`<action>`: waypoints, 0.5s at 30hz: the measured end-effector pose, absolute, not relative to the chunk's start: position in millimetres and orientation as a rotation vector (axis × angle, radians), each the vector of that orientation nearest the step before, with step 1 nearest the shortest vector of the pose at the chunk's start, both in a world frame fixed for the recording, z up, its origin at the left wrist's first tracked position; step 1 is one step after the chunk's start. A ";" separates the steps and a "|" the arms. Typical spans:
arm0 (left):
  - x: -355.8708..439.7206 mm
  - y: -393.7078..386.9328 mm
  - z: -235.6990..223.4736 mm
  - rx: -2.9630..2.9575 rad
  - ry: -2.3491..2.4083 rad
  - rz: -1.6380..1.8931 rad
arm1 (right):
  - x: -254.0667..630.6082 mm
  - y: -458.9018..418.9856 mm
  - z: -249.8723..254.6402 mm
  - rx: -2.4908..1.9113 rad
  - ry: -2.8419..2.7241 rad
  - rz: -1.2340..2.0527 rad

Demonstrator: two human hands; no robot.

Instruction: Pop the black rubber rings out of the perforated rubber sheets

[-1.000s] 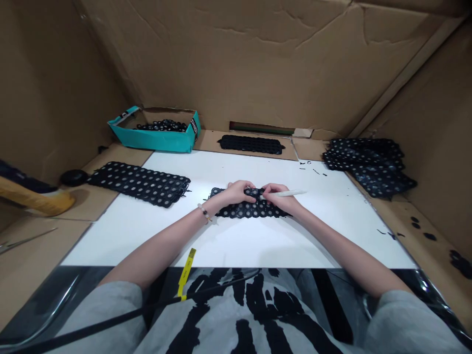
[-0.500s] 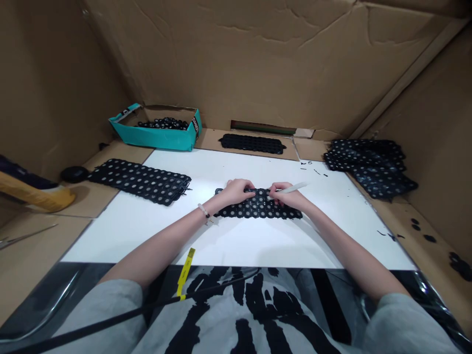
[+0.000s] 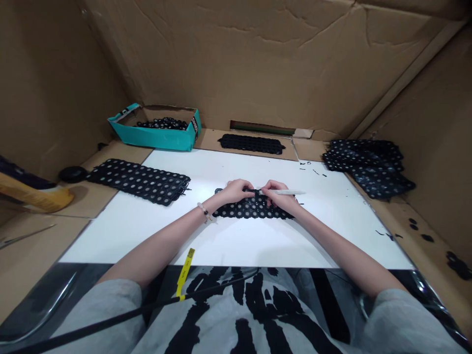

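Note:
A black rubber sheet with rows of pale round spots lies flat on the white board in front of me. My left hand pinches the sheet's far edge near its middle, thumb and fingers closed on it. My right hand grips a slim white pen-like tool, its tip pointing left at the far edge, close to the left fingertips. Whether the tip is a blade is too small to tell. The right hand covers part of the sheet's right half.
A teal box of dotted black pieces stands back left. Another dotted sheet lies left, a dark strip at the back, and a pile of sheets right. Tweezers and a yellow bottle sit far left. Black scraps dot the board.
My right hand has moved left along the far edge with the white tool, closer to my left hand. The tool now lies more level. The left hand still holds the sheet.

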State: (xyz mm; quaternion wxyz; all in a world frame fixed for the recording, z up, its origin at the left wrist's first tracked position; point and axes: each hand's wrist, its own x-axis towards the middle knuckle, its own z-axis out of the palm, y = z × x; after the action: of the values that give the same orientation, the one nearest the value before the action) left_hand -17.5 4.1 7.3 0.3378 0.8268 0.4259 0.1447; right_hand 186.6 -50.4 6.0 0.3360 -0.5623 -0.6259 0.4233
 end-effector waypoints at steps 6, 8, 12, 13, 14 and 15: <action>-22.1 15.7 6.2 2.004 0.978 0.264 | 179.1 -57.6 15.8 -1.508 -1.757 0.883; -23.9 18.1 5.8 1.997 0.911 0.259 | 177.7 -58.4 17.1 -1.514 -1.754 0.881; -25.0 17.9 7.2 2.020 0.899 0.267 | 177.9 -58.2 16.5 -1.506 -1.763 0.873; -25.0 17.5 7.7 2.023 0.897 0.266 | 178.1 -58.3 16.2 -1.505 -1.772 0.860; -24.9 17.2 8.2 2.024 0.893 0.265 | 178.1 -58.5 16.0 -1.505 -1.780 0.849; -24.8 17.1 8.6 2.024 0.889 0.264 | 177.9 -58.8 15.7 -1.502 -1.786 0.839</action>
State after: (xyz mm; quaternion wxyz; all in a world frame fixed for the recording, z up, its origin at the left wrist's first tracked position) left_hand -24.8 17.1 8.6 0.4416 0.8157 0.3582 0.1062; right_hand 177.9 -58.8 15.7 0.3246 -0.5729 -0.6812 0.3200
